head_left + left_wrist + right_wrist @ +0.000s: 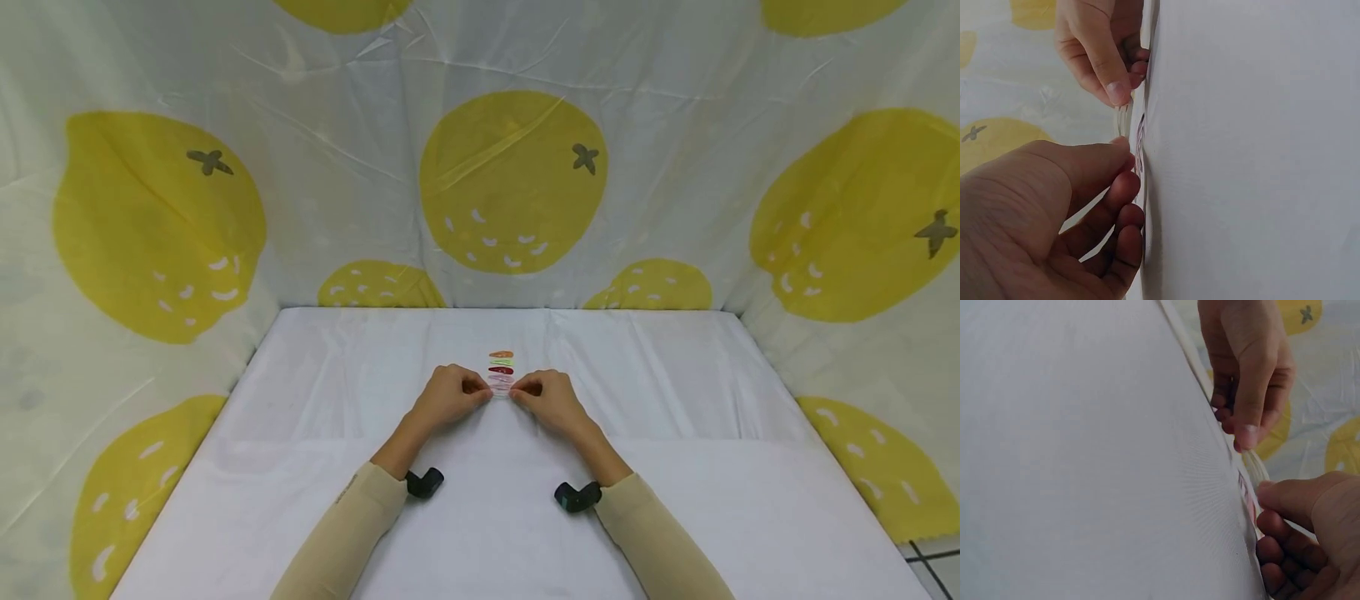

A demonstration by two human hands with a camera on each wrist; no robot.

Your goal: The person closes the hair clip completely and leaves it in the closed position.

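Note:
A short column of small hair clips lies on the white table in the head view, with an orange clip (501, 354) at the far end. Nearer come a light green clip (501, 362), a dark red clip (501, 371) and pink clips (500, 380). At the column's near end, my left hand (453, 393) and right hand (551, 400) pinch opposite ends of a thin pale hair clip (1256, 465) between thumbs and fingertips. It looks slightly curved in the left wrist view, and my fingertips hide its ends. Both hands are low over the cloth.
A white cloth (495, 517) covers the table. Hanging fabric (337, 167) printed with yellow lemons encloses the back and both sides. Dark wrist cameras show below the left wrist (425, 483) and the right wrist (578, 497).

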